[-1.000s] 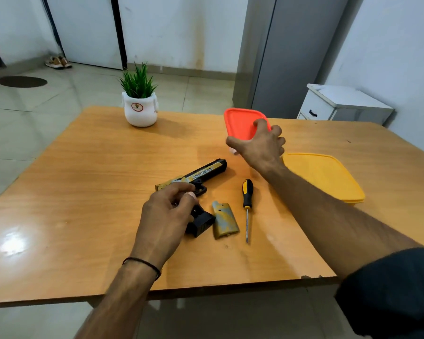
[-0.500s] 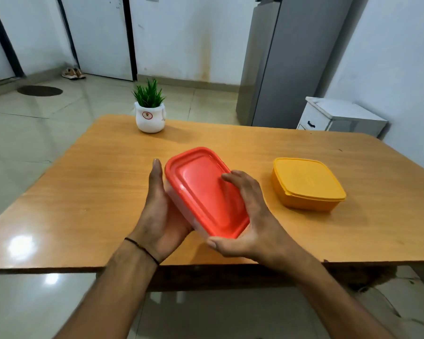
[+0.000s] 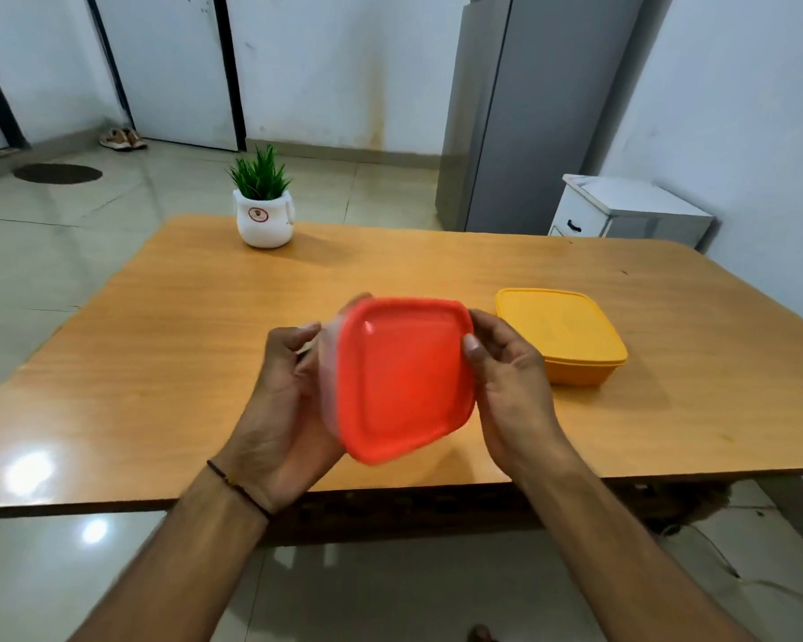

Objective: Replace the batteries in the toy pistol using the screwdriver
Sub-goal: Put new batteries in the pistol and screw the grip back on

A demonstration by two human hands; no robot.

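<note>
Both hands hold a clear plastic box with a red lid [image 3: 402, 377] above the near part of the wooden table [image 3: 158, 354], tilted so the lid faces me. My left hand [image 3: 284, 405] cups the box's left side and underside. My right hand [image 3: 506, 377] grips the lid's right edge with the thumb on its rim. The toy pistol, its battery cover and the screwdriver are not in view.
A closed yellow box [image 3: 564, 340] sits on the table just right of my right hand. A white pot with a green plant [image 3: 264, 213] stands at the far left of the table. A grey cabinet [image 3: 529, 113] and a white drawer unit [image 3: 626, 210] stand behind the table.
My right hand brought the red-lidded box from the far table toward me and my left hand left the pistol and joined it. The box has tilted more upright. The pistol and screwdriver have dropped out of view.
</note>
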